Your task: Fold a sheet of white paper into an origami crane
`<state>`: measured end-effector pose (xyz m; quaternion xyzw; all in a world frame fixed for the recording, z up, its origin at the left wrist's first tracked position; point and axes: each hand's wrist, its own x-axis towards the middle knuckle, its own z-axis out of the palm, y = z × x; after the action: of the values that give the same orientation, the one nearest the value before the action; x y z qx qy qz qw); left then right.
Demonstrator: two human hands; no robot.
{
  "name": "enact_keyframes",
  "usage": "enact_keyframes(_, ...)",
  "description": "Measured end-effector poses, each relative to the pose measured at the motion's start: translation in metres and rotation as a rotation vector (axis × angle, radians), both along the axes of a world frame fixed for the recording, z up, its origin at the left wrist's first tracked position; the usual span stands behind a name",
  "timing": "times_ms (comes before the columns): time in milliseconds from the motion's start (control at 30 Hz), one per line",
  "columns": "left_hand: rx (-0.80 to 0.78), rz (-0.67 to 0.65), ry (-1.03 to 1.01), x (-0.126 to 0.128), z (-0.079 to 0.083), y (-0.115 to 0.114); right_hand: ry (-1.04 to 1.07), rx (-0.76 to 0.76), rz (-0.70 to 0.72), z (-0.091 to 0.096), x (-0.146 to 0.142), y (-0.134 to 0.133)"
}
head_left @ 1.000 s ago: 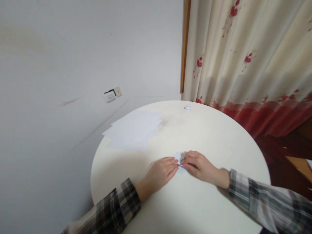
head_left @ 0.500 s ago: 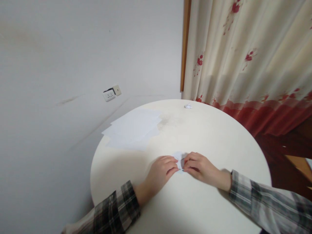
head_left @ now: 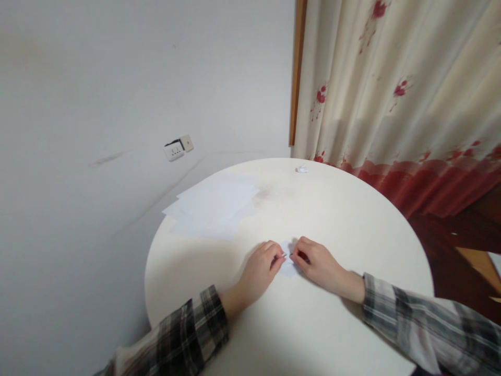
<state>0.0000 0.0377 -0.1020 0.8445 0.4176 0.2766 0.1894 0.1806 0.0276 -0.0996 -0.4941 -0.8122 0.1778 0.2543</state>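
Note:
A small piece of white folded paper [head_left: 288, 268] lies on the round white table [head_left: 352, 219], between my two hands. My left hand [head_left: 263, 267] pinches its left side between thumb and fingers. From the other side, my right hand [head_left: 316, 261] is closed in a pinch on the right part of the paper. The fingertips of the two hands are a short gap apart. My fingers cover much of the paper, so its exact folds cannot be made out.
Loose sheets of white paper [head_left: 213, 203] overlap at the table's back left. A small crumpled piece of white paper [head_left: 301, 169] sits near the far edge. Behind are a wall with a socket [head_left: 174, 151] and a flowered curtain [head_left: 376, 104].
Both hands have shifted slightly away from me, up along the paper. Their fingers are now drawn into tighter pinches, and more of the paper's near part shows.

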Motion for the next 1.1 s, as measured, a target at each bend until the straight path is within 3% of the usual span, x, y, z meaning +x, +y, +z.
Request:
enact_keyframes(333,-0.102,-0.083,-0.085,-0.0059,-0.0043,0.0042,0.044,-0.071,0.055,-0.0029,0.0036,0.002)
enact_keyframes(500,-0.09,-0.042,-0.068,-0.0025,-0.0019,0.0007,0.097,-0.069,0.062,-0.0046,0.0026,0.0017)
enact_keyframes(767,-0.063,0.02,-0.051,0.0016,-0.0003,0.0014,0.026,-0.035,0.033,0.0002,0.0021,0.0002)
enact_keyframes(1100,-0.063,0.0,0.015,-0.0005,-0.0032,0.0055,-0.113,-0.032,0.025,0.0016,0.0048,0.0052)
